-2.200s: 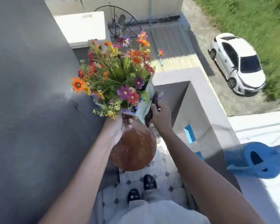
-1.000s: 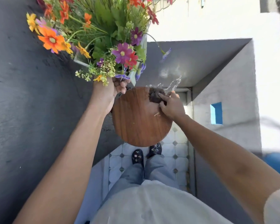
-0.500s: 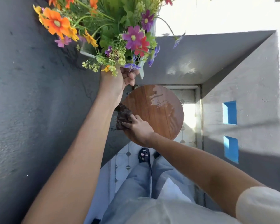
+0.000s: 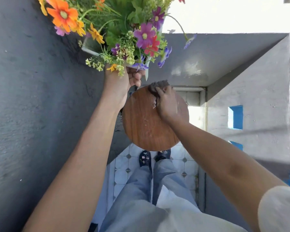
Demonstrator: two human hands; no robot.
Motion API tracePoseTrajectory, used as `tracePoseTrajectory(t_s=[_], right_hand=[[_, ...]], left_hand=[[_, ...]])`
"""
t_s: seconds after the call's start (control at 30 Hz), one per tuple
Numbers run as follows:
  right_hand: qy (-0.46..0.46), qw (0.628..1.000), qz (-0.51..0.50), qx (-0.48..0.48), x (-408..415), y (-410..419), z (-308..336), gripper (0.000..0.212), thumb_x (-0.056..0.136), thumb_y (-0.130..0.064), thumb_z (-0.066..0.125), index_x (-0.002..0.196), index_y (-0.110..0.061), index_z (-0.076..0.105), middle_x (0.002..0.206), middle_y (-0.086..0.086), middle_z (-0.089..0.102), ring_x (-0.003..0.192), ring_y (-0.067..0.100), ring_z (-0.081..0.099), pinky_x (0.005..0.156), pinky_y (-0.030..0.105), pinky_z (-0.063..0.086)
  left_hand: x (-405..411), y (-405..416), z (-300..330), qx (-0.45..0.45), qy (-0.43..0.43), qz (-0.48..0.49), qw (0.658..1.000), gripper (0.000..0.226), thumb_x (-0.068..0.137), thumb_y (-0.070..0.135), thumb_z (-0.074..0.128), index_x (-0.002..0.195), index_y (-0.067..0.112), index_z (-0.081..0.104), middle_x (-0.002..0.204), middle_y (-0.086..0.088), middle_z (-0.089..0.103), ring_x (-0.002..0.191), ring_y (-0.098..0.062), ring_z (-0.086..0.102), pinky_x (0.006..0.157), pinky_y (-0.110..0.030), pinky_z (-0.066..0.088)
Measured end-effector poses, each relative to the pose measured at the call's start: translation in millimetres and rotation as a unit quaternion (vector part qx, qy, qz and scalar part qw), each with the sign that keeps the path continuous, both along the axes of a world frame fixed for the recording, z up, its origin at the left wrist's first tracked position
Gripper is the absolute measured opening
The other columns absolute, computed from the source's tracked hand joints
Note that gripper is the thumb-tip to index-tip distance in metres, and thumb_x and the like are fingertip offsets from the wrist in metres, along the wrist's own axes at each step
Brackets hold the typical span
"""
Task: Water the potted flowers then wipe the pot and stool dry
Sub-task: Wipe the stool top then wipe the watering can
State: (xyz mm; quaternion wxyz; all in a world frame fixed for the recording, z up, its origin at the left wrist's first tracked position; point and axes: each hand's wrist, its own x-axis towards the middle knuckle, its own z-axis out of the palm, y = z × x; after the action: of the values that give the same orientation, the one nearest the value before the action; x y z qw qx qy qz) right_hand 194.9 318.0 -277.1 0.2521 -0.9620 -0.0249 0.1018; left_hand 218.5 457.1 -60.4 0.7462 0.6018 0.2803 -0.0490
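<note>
Wiping now at the stool's (image 4: pixel 151 124) far edge, cloth (image 4: pixel 157 87) shifted from left.

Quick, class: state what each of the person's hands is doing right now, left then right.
Left hand: closed, holding the flower pot lifted above the stool.
Right hand: closed on the dark cloth, pressing it on the stool's far edge.

No legible text, labels, brands, numbers or signs were seen anywhere: none on any object or surface.

Home balcony: grey plastered parapet (image 4: pixel 251 91), patterned floor tiles (image 4: pixel 124 166), sunlight.
</note>
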Motion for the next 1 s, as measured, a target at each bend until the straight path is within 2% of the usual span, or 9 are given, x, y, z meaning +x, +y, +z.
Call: tracePoseTrajectory(t_s=[0.2, 0.37, 0.43, 0.5, 0.6, 0.67, 0.8, 0.9, 1.0], right_hand=[[0.074, 0.987, 0.135, 0.052, -77, 82, 13, 0.047, 0.097, -0.016, 0.055, 0.142, -0.023, 0.049, 0.128, 0.012, 0.041, 0.111, 0.034, 0.045, 0.076, 0.046, 0.057], [0.052, 0.959, 0.275, 0.039, -131, 52, 3, 0.057, 0.092, -0.005, 0.058, 0.145, -0.019, 0.045, 0.129, 0.016, 0.041, 0.112, 0.037, 0.041, 0.067, 0.047, 0.056], [0.023, 0.97, 0.24, 0.032, -123, 9, -3, 0.05, 0.094, -0.015, 0.06, 0.143, -0.019, 0.051, 0.131, 0.016, 0.046, 0.112, 0.036, 0.047, 0.075, 0.048, 0.058], [0.001, 0.992, 0.121, 0.019, -97, -37, -8, 0.045, 0.094, -0.017, 0.059, 0.14, -0.019, 0.056, 0.134, 0.018, 0.049, 0.115, 0.036, 0.051, 0.088, 0.046, 0.056], [0.022, 0.994, -0.1, 0.035, -55, -87, -6, 0.042, 0.097, -0.019, 0.051, 0.138, -0.022, 0.056, 0.14, 0.011, 0.049, 0.123, 0.029, 0.05, 0.097, 0.023, 0.046], [0.026, 0.986, -0.16, 0.046, -43, -89, -8, 0.04, 0.098, -0.02, 0.047, 0.137, -0.022, 0.056, 0.138, 0.006, 0.05, 0.122, 0.023, 0.048, 0.091, 0.014, 0.037], [0.006, 0.988, -0.147, 0.049, -61, -48, -5, 0.036, 0.099, -0.019, 0.049, 0.133, -0.015, 0.06, 0.113, 0.0, 0.049, 0.098, 0.012, 0.045, 0.093, 0.035, 0.05], [0.017, 0.998, -0.017, 0.054, -101, 5, -1, 0.046, 0.094, -0.006, 0.053, 0.139, -0.017, 0.056, 0.122, 0.013, 0.048, 0.112, 0.033, 0.047, 0.09, 0.041, 0.051], [0.058, 0.996, 0.047, 0.049, -150, 51, 0, 0.058, 0.089, -0.001, 0.06, 0.142, -0.021, 0.053, 0.124, 0.013, 0.043, 0.111, 0.036, 0.045, 0.075, 0.047, 0.057]], left_hand=[[-2, -3, -1, -0.005, 0.01, 0.006, 1.0, 0.038, 0.094, 0.001, 0.026, 0.072, 0.004, 0.058, 0.054, -0.011, 0.065, 0.039, -0.011, 0.05, 0.037, -0.021, 0.038], [-5, -1, -3, -0.025, 0.019, -0.011, 0.999, 0.037, 0.095, 0.003, 0.025, 0.077, 0.001, 0.057, 0.053, -0.009, 0.065, 0.039, -0.011, 0.052, 0.037, -0.019, 0.04], [-8, -3, 0, -0.019, 0.01, -0.018, 1.0, 0.033, 0.093, 0.0, 0.028, 0.079, 0.001, 0.057, 0.053, -0.007, 0.065, 0.04, -0.01, 0.052, 0.038, -0.02, 0.04], [-12, -5, 2, -0.009, 0.002, -0.023, 1.0, 0.032, 0.093, 0.0, 0.029, 0.079, 0.002, 0.058, 0.052, -0.005, 0.065, 0.04, -0.009, 0.051, 0.038, -0.02, 0.041], [-19, -8, 1, -0.019, 0.003, -0.018, 1.0, 0.035, 0.095, -0.001, 0.026, 0.076, 0.003, 0.056, 0.052, -0.005, 0.065, 0.04, -0.008, 0.052, 0.038, -0.02, 0.041], [-23, -11, 0, -0.012, 0.003, -0.01, 1.0, 0.033, 0.093, -0.003, 0.028, 0.077, 0.003, 0.056, 0.056, -0.008, 0.064, 0.041, -0.009, 0.051, 0.039, -0.021, 0.04], [-33, -17, -2, -0.01, 0.008, -0.018, 1.0, 0.036, 0.096, 0.001, 0.026, 0.079, 0.005, 0.058, 0.056, -0.005, 0.063, 0.041, -0.007, 0.051, 0.04, -0.019, 0.041], [-39, -19, -8, -0.006, 0.005, -0.016, 1.0, 0.032, 0.096, 0.0, 0.027, 0.085, 0.0, 0.057, 0.056, -0.007, 0.064, 0.041, -0.008, 0.052, 0.039, -0.02, 0.041], [-44, -20, -12, -0.002, 0.012, -0.019, 1.0, 0.031, 0.095, 0.003, 0.027, 0.089, -0.001, 0.057, 0.054, -0.007, 0.065, 0.04, -0.009, 0.052, 0.039, -0.021, 0.042]])
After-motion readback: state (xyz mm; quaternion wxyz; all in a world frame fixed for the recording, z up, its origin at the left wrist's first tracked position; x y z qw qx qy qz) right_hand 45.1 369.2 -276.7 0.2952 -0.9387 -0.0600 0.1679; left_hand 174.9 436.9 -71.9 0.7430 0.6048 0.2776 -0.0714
